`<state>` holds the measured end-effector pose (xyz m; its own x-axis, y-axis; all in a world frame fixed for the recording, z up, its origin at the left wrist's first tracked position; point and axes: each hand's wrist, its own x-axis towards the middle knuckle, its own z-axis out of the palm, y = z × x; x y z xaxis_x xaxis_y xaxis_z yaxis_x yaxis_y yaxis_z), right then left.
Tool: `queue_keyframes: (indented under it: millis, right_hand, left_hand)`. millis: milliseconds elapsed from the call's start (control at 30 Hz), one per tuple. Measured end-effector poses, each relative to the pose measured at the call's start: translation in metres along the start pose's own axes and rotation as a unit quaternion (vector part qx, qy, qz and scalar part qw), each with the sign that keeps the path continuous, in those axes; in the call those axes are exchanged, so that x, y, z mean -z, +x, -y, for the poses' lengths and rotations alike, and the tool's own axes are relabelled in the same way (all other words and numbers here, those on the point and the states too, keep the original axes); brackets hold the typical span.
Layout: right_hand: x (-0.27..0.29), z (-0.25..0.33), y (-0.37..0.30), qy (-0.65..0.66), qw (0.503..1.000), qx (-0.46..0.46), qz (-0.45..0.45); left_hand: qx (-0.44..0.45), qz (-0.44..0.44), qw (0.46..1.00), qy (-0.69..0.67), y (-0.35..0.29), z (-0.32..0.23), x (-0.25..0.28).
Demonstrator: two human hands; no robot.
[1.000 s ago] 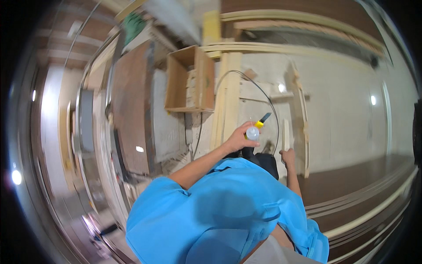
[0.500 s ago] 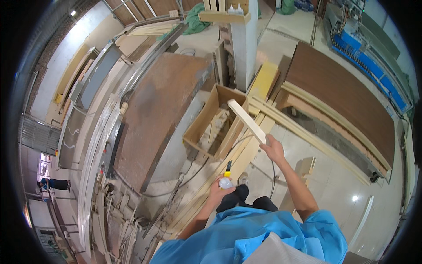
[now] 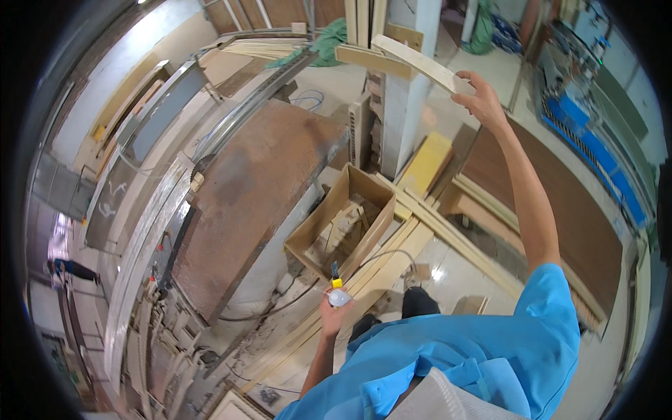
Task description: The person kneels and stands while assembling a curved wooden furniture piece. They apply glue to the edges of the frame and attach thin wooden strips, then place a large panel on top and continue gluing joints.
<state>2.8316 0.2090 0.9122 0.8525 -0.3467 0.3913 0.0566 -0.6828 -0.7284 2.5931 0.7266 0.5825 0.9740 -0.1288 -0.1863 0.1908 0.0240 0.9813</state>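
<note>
My right hand is raised at arm's length, with fingers closed on the near end of a pale wooden strip. The strip's far end reaches over a small wooden ledge on the white pillar; whether they touch I cannot tell. Low in front of my body, my left hand grips a whitish bottle with a yellow neck and a dark flat tip. Just beyond it stands an open cardboard box with wood offcuts inside.
A large brown-topped table with a saw blade at its far-left edge stands left. Long wooden boards lie on the floor by the box. A brown panel stack is at right, blue machinery beyond. A cable crosses the floor.
My right hand has swung up and away from me, carrying the wooden strip from above the box to the pillar's ledge. My left hand, still gripping the bottle, has shifted slightly left.
</note>
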Motion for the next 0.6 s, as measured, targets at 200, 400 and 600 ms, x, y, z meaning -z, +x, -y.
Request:
queue_keyframes:
  millis: [200, 400, 600]
  right_hand:
    - [-0.078, -0.059, 0.138, 0.035, 0.989, 0.138, 0.026]
    - [-0.158, -0.091, 0.222, -0.18, 0.971, 0.157, 0.014]
    - [-0.176, -0.119, 0.223, -0.32, 0.915, 0.247, 0.006]
  left_hand:
    - [0.063, -0.065, 0.995, -0.045, 0.013, -0.011, -0.074]
    - [0.097, -0.089, 0.99, -0.058, 0.005, -0.045, -0.134]
    - [0.097, -0.141, 0.984, -0.055, 0.001, -0.072, -0.168]
